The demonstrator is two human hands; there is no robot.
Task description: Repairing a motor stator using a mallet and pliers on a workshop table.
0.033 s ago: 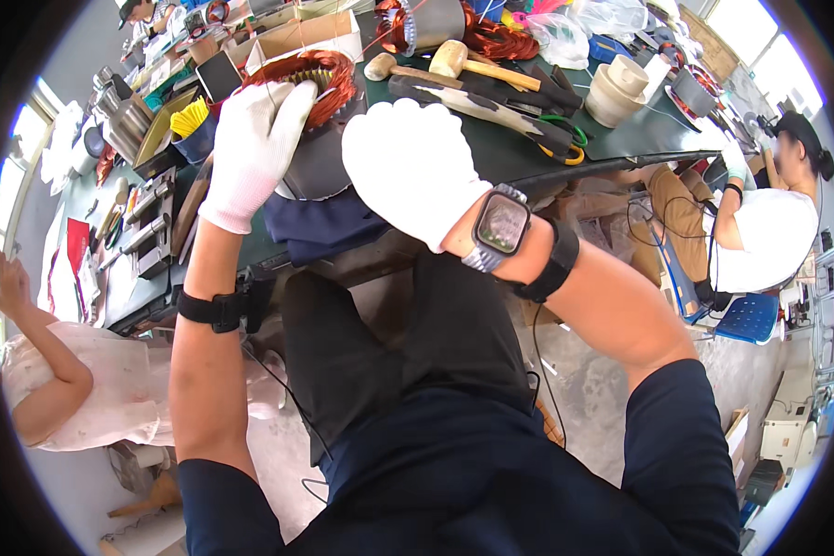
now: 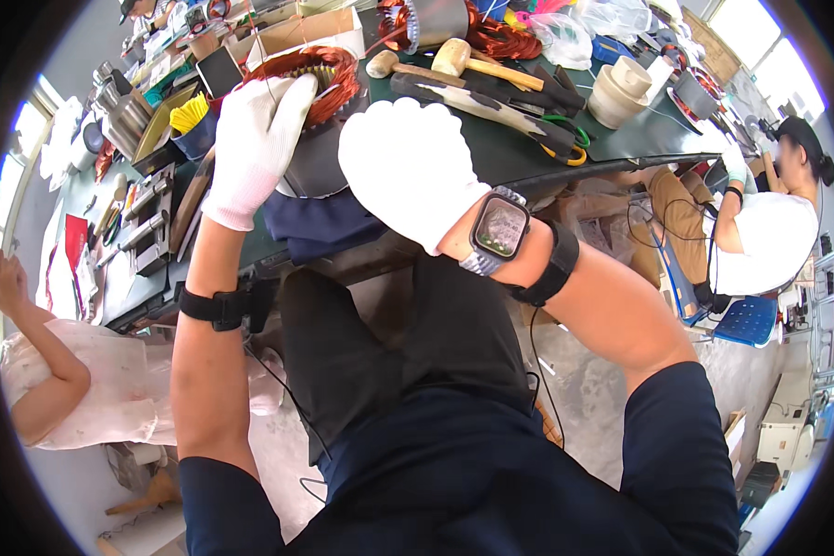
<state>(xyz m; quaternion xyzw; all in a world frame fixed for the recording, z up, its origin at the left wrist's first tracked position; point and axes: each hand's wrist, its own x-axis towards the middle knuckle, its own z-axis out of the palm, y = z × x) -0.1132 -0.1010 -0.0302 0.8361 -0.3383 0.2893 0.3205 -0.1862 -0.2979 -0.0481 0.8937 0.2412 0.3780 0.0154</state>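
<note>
A motor stator with red-brown copper windings and a dark grey outer shell lies at the near edge of the bench, in front of me. My left hand, in a white glove, bends over the left side of the windings. Its fingers curl onto the coil and their tips are hidden. On the stator's right side is my gloved right hand, its fingers curled under and out of sight. Whatever it holds, if anything, cannot be seen. A folded dark blue cloth sits beneath the stator.
Behind my right hand lie mallets, a black-and-white worn bar and scissors. Cream plastic cups stand farther right. Left are a blue cup of yellow strips and metal tooling. People sit on both sides.
My left thumb and fingers have shifted slightly on the windings. My right hand stays in nearly the same place.
</note>
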